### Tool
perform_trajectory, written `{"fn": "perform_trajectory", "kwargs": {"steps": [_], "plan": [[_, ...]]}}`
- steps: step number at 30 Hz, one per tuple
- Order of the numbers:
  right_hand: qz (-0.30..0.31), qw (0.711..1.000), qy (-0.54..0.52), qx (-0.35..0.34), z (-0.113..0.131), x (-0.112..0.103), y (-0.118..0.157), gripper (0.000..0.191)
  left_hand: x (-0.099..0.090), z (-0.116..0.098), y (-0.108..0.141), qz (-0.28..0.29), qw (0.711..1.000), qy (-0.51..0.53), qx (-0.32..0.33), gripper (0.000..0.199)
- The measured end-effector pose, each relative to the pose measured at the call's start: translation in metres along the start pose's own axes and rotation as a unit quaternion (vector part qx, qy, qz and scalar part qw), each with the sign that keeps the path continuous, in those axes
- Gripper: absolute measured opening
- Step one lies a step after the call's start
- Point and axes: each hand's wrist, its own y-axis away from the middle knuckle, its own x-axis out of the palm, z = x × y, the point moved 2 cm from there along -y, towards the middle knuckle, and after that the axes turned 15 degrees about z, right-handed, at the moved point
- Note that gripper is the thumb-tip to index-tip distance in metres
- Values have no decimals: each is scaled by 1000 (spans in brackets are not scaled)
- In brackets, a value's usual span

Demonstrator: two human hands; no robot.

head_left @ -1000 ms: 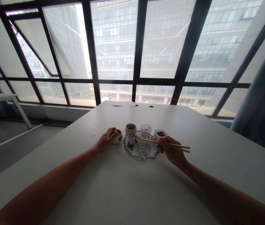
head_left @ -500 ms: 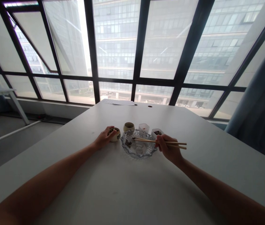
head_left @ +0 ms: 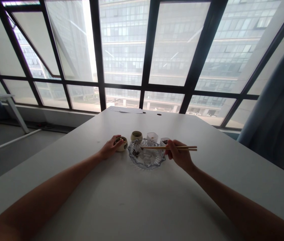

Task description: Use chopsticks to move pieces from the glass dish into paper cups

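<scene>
My left hand [head_left: 110, 147] is wrapped round the near side of a small cream cup [head_left: 122, 146] with dark lettering, standing on the table; bits of something show inside it. A pair of wooden chopsticks [head_left: 157, 147] is gripped in my right hand [head_left: 179, 154]. Their tips point left over a clear glass dish [head_left: 147, 165] with a wavy rim. Small dark pieces [head_left: 135, 153] lie in the left part of the dish. Whether the tips hold anything is too small to tell.
Behind the dish stand a second cream cup [head_left: 136, 135], a clear plastic cup [head_left: 152, 136] and another clear cup [head_left: 164, 141] with dark contents, partly covered by my right hand. The white table [head_left: 122, 201] reaches toward the windows. Paper [head_left: 131, 110] lies at its far end.
The chopsticks have come closer together, and the dark piece seen at their tips before no longer shows there. My left hand stays on the cup. The view has shifted slightly.
</scene>
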Motion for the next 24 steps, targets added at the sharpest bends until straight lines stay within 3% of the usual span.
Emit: {"fn": "perform_trajectory", "kwargs": {"steps": [3, 5, 8, 11, 14, 20, 24], "plan": [[-62, 993, -82, 58, 1, -9, -10, 58, 0, 3, 1, 6, 1000, 10, 17, 86], [-80, 991, -83, 62, 6, -20, -15, 60, 0, 4, 1, 7, 1000, 1, 26, 89], [-84, 996, 30, 6, 29, -42, -18, 58, 1, 6, 0, 7, 999, -22, 39, 90], [-90, 981, 155, -70, 62, -67, -14, 52, 1, 6, 0, 6, 998, -36, 47, 87], [-67, 960, 262, -67, 86, -82, -11, 53, 1, 6, -1, 6, 998, -39, 46, 87], [-23, 950, 311, -6, 85, -85, -15, 61, 1, 5, 0, 9, 998, -41, 40, 87], [-41, 959, 277, -32, 83, -79, -15, 60, 1, 2, 1, 17, 999, -38, 35, 87]]}}
